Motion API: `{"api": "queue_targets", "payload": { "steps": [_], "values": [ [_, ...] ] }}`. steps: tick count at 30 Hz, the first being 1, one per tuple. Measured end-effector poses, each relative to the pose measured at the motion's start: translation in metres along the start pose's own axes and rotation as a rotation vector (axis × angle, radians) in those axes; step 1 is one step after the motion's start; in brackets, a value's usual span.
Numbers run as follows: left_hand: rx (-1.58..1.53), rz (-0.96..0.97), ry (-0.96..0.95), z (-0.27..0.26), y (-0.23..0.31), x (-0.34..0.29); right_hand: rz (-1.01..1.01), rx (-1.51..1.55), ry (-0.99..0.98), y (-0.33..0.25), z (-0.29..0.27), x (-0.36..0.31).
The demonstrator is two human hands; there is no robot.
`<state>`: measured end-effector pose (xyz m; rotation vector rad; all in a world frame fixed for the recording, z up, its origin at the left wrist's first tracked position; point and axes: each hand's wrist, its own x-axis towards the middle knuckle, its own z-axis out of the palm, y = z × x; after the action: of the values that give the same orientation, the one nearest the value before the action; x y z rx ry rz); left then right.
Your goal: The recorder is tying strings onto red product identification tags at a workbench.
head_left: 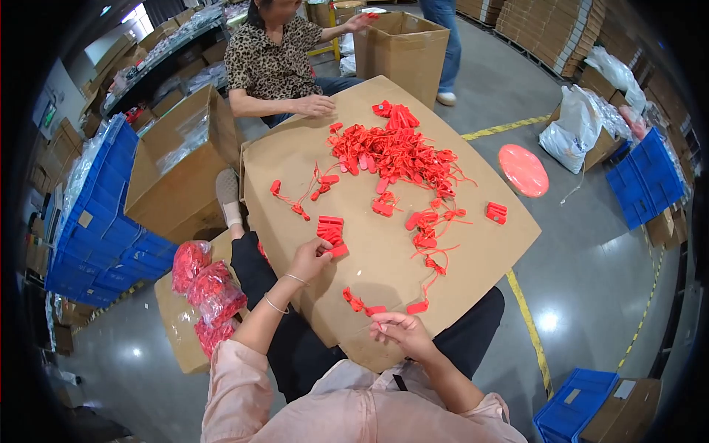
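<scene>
My left hand (312,258) is closed on a small red plastic piece (337,252), just in front of a neat stack of similar red pieces (330,227) on the cardboard tabletop (295,162). My right hand (402,332) is pinched near the table's front edge. A bit of red shows at its fingertips, too small to name. Right beside those fingertips lies a corded red piece (376,311), with a red bundle (353,299) to its left. Farther away spreads a large tangled heap of red pieces with cords (399,151).
A co-worker in a leopard-print top (277,55) sits across the table, one hand on it, the other at a tall carton (406,55). An open carton (177,162) and blue crates (103,214) stand left, near bagged red goods (210,292). A red stool (523,170) stands right.
</scene>
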<state>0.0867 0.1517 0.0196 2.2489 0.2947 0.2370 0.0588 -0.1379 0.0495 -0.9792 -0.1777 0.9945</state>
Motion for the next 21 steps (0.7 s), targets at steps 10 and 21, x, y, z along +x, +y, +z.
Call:
{"api": "queue_targets", "payload": {
  "steps": [10,21],
  "values": [
    [-0.759,-0.409,-0.230,0.006,0.031,-0.033,-0.493,-0.657,0.246,-0.033,0.003,0.018],
    [-0.806,-0.364,-0.258,0.015,0.075,-0.076,-0.696,-1.252,0.266,-0.042,0.015,0.032]
  ]
}}
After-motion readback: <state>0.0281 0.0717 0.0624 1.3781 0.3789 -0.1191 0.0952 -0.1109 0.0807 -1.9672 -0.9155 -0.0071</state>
